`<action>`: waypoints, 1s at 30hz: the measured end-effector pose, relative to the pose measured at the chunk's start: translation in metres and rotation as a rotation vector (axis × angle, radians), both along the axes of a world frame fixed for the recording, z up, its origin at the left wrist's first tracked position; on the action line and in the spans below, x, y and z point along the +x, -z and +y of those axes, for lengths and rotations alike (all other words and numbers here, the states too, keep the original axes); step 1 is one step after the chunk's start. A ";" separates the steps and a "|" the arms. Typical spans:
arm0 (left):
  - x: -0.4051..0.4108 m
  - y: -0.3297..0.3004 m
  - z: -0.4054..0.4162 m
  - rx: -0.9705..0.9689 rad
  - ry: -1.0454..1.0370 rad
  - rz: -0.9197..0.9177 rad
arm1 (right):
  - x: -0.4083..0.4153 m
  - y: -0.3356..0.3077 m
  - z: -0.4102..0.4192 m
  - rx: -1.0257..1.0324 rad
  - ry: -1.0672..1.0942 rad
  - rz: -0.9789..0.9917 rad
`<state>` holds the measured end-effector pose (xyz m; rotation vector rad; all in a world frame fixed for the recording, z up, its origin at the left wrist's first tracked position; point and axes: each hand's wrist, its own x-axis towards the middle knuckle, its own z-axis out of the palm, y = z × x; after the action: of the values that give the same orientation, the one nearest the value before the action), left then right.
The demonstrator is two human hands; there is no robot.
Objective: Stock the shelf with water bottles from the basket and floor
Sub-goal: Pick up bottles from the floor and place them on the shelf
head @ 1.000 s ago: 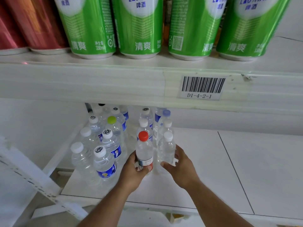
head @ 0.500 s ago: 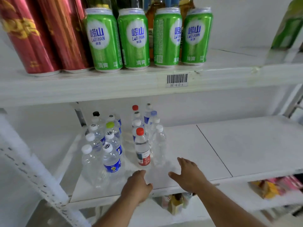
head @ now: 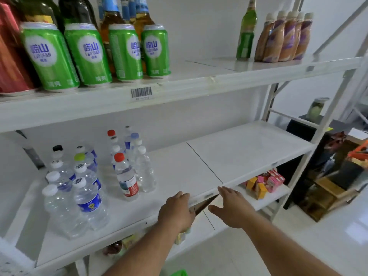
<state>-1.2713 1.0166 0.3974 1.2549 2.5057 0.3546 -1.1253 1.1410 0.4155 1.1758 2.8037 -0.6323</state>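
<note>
On the shelf (head: 229,156), red-capped bottle (head: 126,176) stands beyond left hand (head: 176,211).

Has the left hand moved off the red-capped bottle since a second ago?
Yes. The left hand has let go and pulled back from the red-capped bottle to the shelf's front edge.

The white shelf board (head: 229,156) looks like smooth, faintly glossy painted metal, its uprights matt white. At nine o'clock stand clear plastic water bottles (head: 87,202) — thin, glossy, see-through walls with matt white caps; the clear red-capped bottle (head: 126,176) wears a shiny printed film label. At eleven o'clock the green beer cans (head: 87,54) show satin lacquered metal with bare silvery rims. Behind them, amber glass bottles (head: 108,22) gleam. At one o'clock the brown drink bottles (head: 282,36) are wrapped in glossy plastic sleeves — and the white barcode label (head: 141,93) looks like matt paper.
</note>
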 end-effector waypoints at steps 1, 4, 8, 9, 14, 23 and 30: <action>0.012 0.002 0.010 -0.005 0.027 -0.002 | 0.014 0.002 0.006 -0.008 0.029 -0.006; 0.050 0.012 0.044 -0.050 0.110 -0.026 | 0.058 0.013 0.028 -0.043 0.123 -0.022; 0.113 0.030 0.097 -0.119 0.191 -0.077 | 0.128 0.031 0.061 -0.090 0.238 -0.068; 0.132 0.034 0.111 -0.140 0.217 -0.092 | 0.148 0.037 0.070 -0.105 0.267 -0.076; 0.220 0.058 0.175 -0.250 0.324 -0.103 | 0.247 0.075 0.113 -0.194 0.367 -0.138; 0.335 0.082 0.264 -0.342 0.317 -0.162 | 0.384 0.097 0.200 -0.252 0.417 -0.163; 0.360 0.099 0.316 -0.369 0.317 -0.199 | 0.420 0.105 0.252 -0.306 0.438 -0.164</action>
<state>-0.9108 1.3331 0.2988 1.3550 2.0431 -0.0563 -0.7058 1.3926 0.3108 1.6888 2.2228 -0.9007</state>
